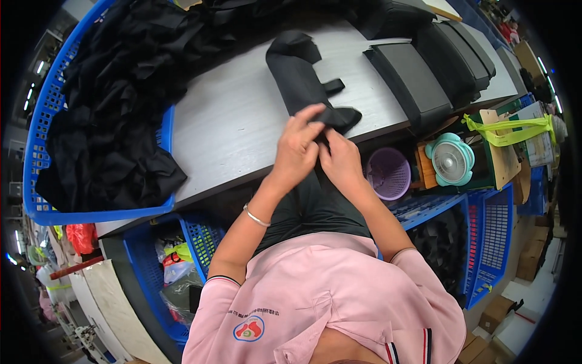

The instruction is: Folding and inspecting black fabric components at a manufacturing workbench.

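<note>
A black sewn fabric piece (297, 82) lies along the table near its front edge, bent over at its far end. A short black tab sticks out from its right side. My left hand (297, 148) is at the near end, its fingers bent together over the cloth, one finger stretched further across it. Close beside it, my right hand (341, 159) pinches the same end between thumb and fingers. The fingertips of both hands nearly meet, and the exact spot they grip is partly hidden.
A blue basket (100, 215) heaped with black cloth (115, 115) stands at the left. Stacked black-and-grey pieces (409, 76) lie at the right of the grey table (224, 133). Beyond the right edge are a purple bin (388, 174) and a small teal fan (450, 159).
</note>
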### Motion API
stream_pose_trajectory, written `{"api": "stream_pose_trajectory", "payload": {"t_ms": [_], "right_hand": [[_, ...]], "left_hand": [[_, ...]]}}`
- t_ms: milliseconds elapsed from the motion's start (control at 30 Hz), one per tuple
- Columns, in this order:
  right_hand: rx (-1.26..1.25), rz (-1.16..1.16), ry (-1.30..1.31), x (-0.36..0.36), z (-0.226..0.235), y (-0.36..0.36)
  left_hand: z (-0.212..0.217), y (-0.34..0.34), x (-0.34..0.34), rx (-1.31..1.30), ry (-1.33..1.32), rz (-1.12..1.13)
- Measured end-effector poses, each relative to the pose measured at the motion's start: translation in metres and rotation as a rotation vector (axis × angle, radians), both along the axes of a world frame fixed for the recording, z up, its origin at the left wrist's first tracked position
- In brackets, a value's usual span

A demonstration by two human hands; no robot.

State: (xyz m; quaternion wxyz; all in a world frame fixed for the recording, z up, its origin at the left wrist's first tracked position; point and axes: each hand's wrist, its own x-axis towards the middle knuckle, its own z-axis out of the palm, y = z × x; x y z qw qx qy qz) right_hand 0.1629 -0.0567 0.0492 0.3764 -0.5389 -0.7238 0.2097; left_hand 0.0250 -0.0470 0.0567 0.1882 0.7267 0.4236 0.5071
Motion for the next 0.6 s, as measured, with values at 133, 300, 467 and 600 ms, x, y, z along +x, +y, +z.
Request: {"api": "stream_pose_trajectory", "payload": {"t_ms": [133,300,467,600], "right_hand": [[0.060,0.142,0.062,-0.001,-0.038,0.025],[-0.411,0.049,0.952,-0.001,-0.037,0.014],[-0.609,-0.008,1.350,0.003,-0.033,0.012],[-0.628,0.100,1.422,-0.005,-0.002,0.001]], "left_hand": [[0.015,-0.032,0.000,-0.134,0.073,-0.167],[0.009,-0.067,-0.027,-0.061,-0.109,0.166],[0.001,-0.080,-0.008,-0.096,0.021,0.215],[0.004,-0.071,0.009,-0.077,-0.081,0.345]]}}
